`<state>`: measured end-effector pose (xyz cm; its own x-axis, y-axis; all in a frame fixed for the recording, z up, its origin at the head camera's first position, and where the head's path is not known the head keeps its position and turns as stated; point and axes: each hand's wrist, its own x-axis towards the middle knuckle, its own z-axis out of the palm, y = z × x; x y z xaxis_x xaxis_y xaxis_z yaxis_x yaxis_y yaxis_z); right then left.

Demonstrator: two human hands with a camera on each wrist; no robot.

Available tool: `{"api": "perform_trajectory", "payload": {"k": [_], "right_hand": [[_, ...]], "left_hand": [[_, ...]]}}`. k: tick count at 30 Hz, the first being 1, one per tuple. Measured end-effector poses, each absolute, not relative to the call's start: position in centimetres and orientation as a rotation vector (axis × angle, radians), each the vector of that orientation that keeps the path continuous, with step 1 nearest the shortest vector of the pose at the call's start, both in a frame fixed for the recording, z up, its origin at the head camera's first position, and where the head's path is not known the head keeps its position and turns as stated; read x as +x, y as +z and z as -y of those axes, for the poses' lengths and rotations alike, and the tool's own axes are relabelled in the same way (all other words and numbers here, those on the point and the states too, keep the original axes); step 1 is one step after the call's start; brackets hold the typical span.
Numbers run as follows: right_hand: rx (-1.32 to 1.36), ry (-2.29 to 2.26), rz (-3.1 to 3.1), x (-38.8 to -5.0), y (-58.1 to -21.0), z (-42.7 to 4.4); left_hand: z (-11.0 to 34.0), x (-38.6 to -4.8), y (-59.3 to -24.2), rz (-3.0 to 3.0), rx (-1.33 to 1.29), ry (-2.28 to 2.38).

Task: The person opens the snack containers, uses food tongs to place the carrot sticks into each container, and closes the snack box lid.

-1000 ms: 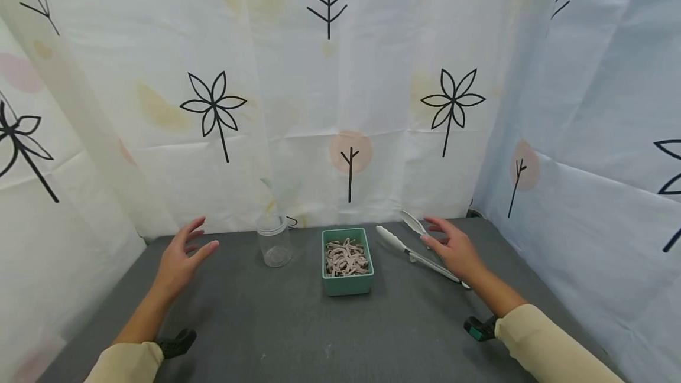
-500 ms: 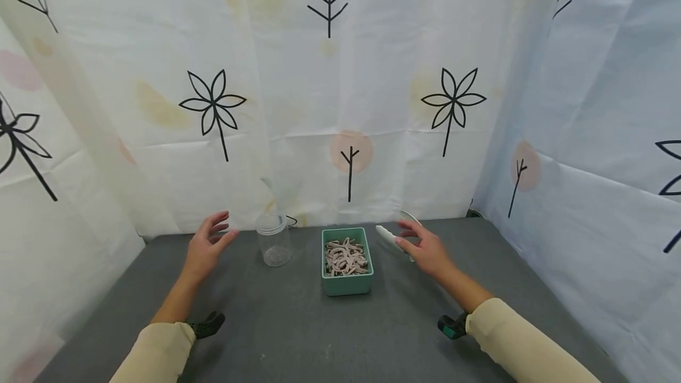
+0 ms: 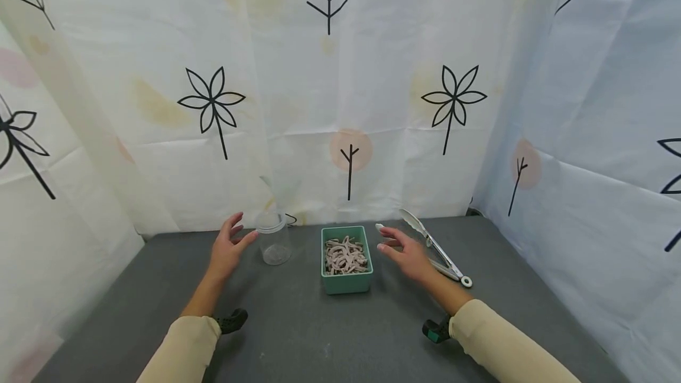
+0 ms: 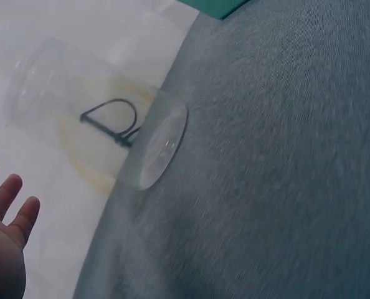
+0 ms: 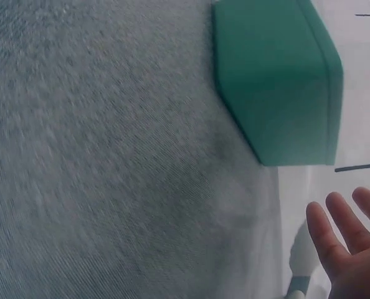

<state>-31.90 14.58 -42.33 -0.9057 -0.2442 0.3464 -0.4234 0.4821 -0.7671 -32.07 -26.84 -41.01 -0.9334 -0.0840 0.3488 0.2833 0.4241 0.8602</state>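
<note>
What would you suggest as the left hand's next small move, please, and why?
I would probably ease the left hand toward the clear cylindrical plastic jar until the fingers touch it, because the jar stands upright beside the hand and the left wrist view shows those fingers apart from it.

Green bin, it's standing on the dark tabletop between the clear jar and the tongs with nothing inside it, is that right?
Not quite: the green bin isn't empty. The head view shows a heap of pale, curled pieces inside it. The rest holds: it stands on the dark tabletop between the clear jar and the tongs.
</note>
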Motion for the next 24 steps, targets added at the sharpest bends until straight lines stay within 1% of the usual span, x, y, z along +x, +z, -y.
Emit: {"api": "perform_trajectory", "payload": {"k": [10,18,24], "right_hand": [[0.84,1.533,2.534,-31.5,-43.8,-13.7],[0.885,1.578,2.537,-31.3,-45.0,-13.3],[0.909,1.543,2.514,-31.4,-44.9,-13.3]], "left_hand": [[24.6,-34.0,-41.8,2.336,-0.111,-1.576],[23.9,-34.7,-42.3,2.372,-0.071,-1.604],[23.9,-35.0,-42.7,2.473,-0.029,-1.551]]}}
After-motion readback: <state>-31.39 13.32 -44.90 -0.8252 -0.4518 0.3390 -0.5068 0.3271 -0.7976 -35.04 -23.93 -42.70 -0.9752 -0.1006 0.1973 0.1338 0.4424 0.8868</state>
